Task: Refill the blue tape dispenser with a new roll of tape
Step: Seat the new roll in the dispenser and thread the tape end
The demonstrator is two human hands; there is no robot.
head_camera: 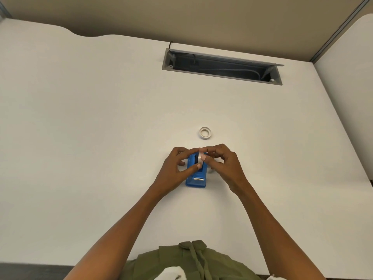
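One blue tape dispenser on the white desk, two hands pinching one tape roll; one empty core beyond.

Blue tape dispenser, white ring, white desk, olive garment.

one blue tape dispenser on one white desk. two tape rings: one roll of tape set on edge in the dispenser's slot, one ring lying flat on the desk beyond it. two bare hands, the left hand and the right hand, both at the dispenser. one grey cable tray recessed in the desk, lid raised. one metal cutter strip at the dispenser's near end.
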